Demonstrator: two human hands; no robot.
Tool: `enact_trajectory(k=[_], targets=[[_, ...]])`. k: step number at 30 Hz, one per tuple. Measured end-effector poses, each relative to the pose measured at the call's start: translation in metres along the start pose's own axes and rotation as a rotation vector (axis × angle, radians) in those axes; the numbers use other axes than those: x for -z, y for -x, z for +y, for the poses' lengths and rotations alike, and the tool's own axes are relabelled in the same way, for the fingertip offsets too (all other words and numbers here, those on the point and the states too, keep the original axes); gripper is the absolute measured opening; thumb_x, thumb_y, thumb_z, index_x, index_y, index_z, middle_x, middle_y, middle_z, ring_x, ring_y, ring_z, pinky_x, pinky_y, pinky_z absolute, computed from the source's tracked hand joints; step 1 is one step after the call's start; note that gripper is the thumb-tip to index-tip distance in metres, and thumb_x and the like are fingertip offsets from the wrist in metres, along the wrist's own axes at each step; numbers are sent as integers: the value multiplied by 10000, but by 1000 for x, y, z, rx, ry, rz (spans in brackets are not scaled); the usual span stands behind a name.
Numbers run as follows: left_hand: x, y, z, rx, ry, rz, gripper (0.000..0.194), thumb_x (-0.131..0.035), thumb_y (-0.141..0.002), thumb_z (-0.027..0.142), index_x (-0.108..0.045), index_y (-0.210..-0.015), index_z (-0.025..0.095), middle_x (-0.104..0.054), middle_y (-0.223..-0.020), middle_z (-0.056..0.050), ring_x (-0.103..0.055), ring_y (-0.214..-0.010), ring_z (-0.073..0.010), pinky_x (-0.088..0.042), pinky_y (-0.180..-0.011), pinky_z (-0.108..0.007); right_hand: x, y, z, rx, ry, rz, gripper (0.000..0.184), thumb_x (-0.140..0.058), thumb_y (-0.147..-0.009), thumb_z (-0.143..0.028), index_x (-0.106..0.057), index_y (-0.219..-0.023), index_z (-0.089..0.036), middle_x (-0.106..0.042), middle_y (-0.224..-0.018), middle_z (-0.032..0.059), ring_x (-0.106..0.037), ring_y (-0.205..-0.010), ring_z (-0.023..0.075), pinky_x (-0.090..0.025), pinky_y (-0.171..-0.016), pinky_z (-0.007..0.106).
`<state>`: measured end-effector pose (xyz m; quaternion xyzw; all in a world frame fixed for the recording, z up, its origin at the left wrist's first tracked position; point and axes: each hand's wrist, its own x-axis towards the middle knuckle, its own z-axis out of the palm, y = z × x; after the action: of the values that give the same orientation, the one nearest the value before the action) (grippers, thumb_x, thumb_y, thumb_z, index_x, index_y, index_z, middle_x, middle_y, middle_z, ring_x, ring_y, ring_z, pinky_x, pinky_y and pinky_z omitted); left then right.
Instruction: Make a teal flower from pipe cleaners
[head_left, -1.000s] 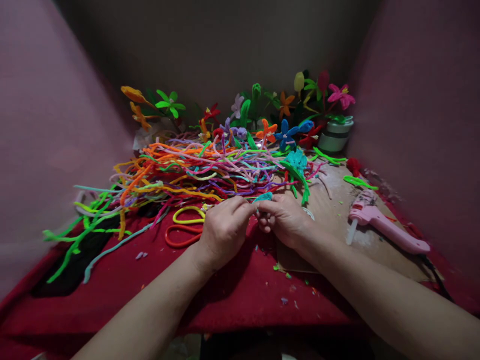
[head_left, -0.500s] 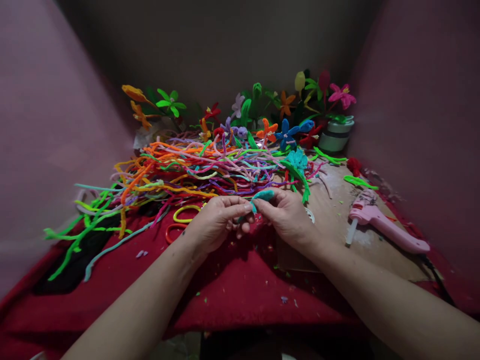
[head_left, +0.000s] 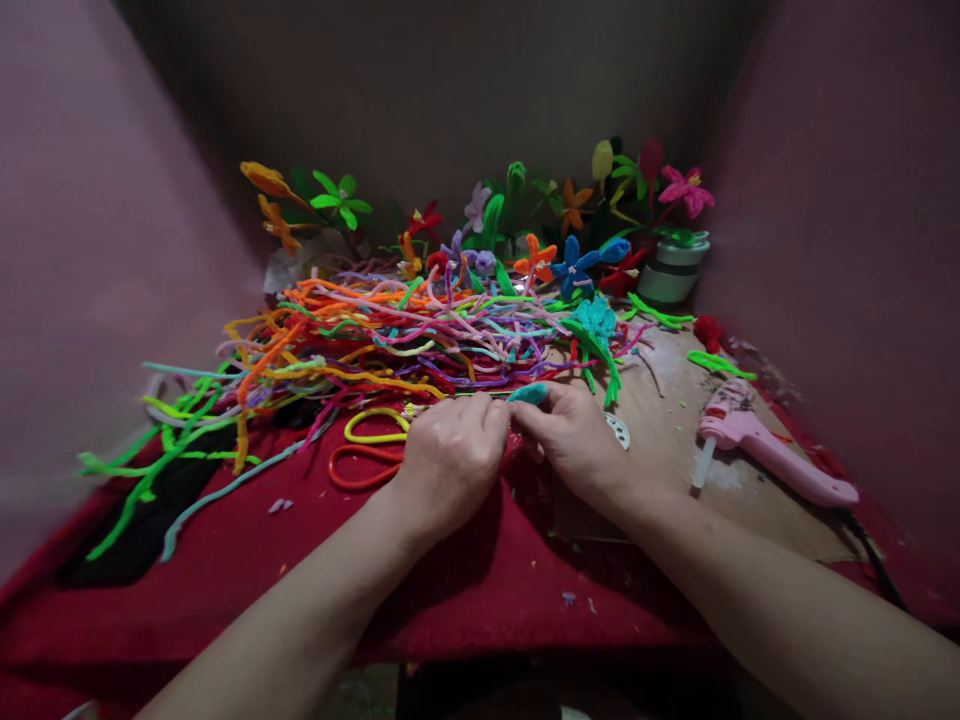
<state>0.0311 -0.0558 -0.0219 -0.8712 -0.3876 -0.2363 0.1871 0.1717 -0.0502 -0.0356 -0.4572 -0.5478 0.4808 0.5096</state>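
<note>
Both hands meet over the red cloth around a small turquoise petal of fuzzy pipe cleaner (head_left: 529,393). My right hand (head_left: 581,435) pinches it between thumb and fingers, with its rounded end showing above. My left hand (head_left: 456,455) is closed, back upward, at the petal's left end; its fingertips and that end are hidden. Beside my left hand lie scissors with a yellow and a red handle loop (head_left: 365,468), the blades out of sight. A turquoise pipe-cleaner flower (head_left: 596,320) with green leaves lies just beyond my right hand.
A heap of coloured pipe cleaners (head_left: 405,335) spreads behind the hands. Pipe-cleaner flowers (head_left: 574,265) line the back, near a pale pot (head_left: 673,272). At right, a pink glue gun (head_left: 772,450) rests on cardboard (head_left: 660,500). A white perforated disc (head_left: 617,430) sits by my right wrist.
My left hand has rolled over, from fingers visible to knuckles up, closing at the petal's end. Less of the petal shows. The scissors' handles are more exposed. My right hand has barely moved.
</note>
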Motion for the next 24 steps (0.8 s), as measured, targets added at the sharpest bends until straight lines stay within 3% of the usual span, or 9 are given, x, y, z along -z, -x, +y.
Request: enact_trajectory(k=[3, 5, 8, 11, 15, 20, 24], targets=[[-2, 1, 1, -100, -89, 39, 211, -392, -855, 154, -546, -710, 160, -525, -621, -30, -482, -583, -154, -326, -550, -295, 0, -3, 2, -217, -315, -61, 170, -579, -647, -192, -455, -531, -180, -417, -415, -73, -336, -335, 65, -245, -325, 207], [-2, 0, -1, 0, 93, 30, 181, -417, -845, 172, -553, -727, 155, -538, -646, -28, -493, -603, -145, -350, -561, -279, 1, -5, 2, -257, -387, -68, 151, -606, -631, -199, -486, -546, -168, -454, -432, -62, -365, -334, 68, -264, -316, 204], [0, -5, -10, 358, 672, -52, 108, -489, -768, 144, -564, -846, 150, -578, -736, -16, -519, -635, -118, -401, -575, -239, 4, -6, 0, -174, -386, -78, 174, -616, -672, -239, -506, -560, -162, -454, -426, -59, -381, -339, 68, -289, -334, 204], [3, -10, -20, 684, 1325, -265, 233, -502, -697, 96, -566, -914, 146, -568, -681, 12, -484, -526, -82, -397, -487, -203, 6, -6, -3, -84, -351, -90, 191, -609, -710, -258, -515, -575, -160, -453, -437, -61, -381, -360, 60, -284, -361, 197], [2, -12, -28, 844, 1834, -473, 133, -551, -722, 188, -606, -811, 107, -587, -678, -24, -462, -437, -68, -356, -362, -186, 9, -4, -9, 13, -294, -146, 161, -600, -741, -273, -565, -644, -150, -508, -505, -43, -396, -412, 57, -292, -403, 200], [6, -10, -26, 840, 1908, -608, 351, -506, -802, 425, -639, -779, 101, -609, -605, -55, -487, -383, -85, -342, -318, -188, 9, 0, -16, 110, -144, -157, 75, -581, -751, -226, -579, -710, -164, -570, -616, -18, -502, -549, 90, -386, -525, 223], [13, -10, -23, 792, 1672, -589, 256, -579, -756, 384, -632, -769, 134, -602, -614, -24, -500, -416, -84, -344, -349, -183, 7, 3, -16, 232, 37, -116, 90, -541, -775, -213, -563, -698, -173, -555, -624, -21, -490, -575, 95, -389, -550, 224]])
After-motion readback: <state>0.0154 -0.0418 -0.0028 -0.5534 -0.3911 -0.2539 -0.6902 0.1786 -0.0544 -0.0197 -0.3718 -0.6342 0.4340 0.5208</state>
